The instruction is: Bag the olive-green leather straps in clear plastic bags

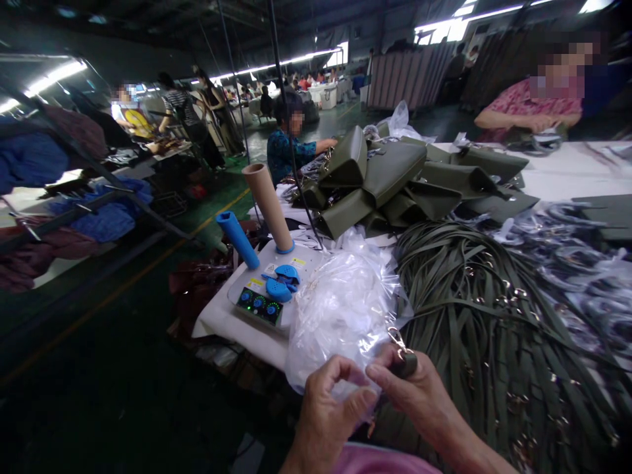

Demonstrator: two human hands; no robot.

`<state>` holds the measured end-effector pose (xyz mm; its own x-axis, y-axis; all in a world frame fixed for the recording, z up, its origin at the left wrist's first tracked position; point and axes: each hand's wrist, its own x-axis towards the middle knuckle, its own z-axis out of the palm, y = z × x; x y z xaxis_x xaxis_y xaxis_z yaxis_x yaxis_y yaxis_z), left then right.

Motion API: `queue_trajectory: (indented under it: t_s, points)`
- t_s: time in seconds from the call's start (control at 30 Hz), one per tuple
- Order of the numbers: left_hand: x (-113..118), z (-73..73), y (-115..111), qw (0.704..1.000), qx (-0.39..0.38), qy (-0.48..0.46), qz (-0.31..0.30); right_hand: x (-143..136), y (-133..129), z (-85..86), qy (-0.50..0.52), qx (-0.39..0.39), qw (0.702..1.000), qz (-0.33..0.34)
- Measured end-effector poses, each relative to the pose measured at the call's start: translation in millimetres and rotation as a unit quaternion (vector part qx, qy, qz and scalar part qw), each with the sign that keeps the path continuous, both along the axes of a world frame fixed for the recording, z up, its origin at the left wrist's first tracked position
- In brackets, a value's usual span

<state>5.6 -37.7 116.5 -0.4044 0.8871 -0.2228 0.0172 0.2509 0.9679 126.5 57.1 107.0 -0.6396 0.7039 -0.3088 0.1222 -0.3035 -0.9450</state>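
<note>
Near the bottom centre, my left hand [330, 401] pinches the edge of clear plastic film close to the pile of clear plastic bags [345, 303]. Just to its right, my right hand [415, 388] is closed round a dark green strap end [405, 364] with a gold-coloured metal clasp [396, 339] standing up from it. The fingertips of both hands nearly meet over the film. Many dark green straps [444, 296] with metal clasps lie heaped to the right of my hands.
A machine with lit blue knobs [259, 304], a brown cardboard tube [269, 207] and a blue tube [237, 239] stand left of the bags. Dark green bags [390, 171] are piled behind. Plastic-wrapped items [577, 263] lie right. People sit across the table and beyond it.
</note>
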Motion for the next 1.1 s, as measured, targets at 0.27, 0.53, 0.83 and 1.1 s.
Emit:
queue_trajectory:
  t_s: [0.27, 0.53, 0.83, 1.1]
  points:
    - [17, -7.4, 11, 0.978, -0.006, -0.206, 0.023, 7, -4, -12.5, 0.04, -0.048, 0.998, -0.005]
    - [27, -12.3, 13, 0.974, 0.013, -0.223, -0.024, 13, -10, -18.9, 0.131, -0.183, 0.974, -0.02]
    - [16, -9.2, 2, 0.993, 0.017, 0.078, -0.087, 21, 6, -10.4, 0.058, -0.056, 0.995, 0.062]
    - [-1, -10.5, -12, 0.988, 0.063, 0.138, -0.018, 35, 26, 25.0, -0.054, 0.132, 0.974, 0.178]
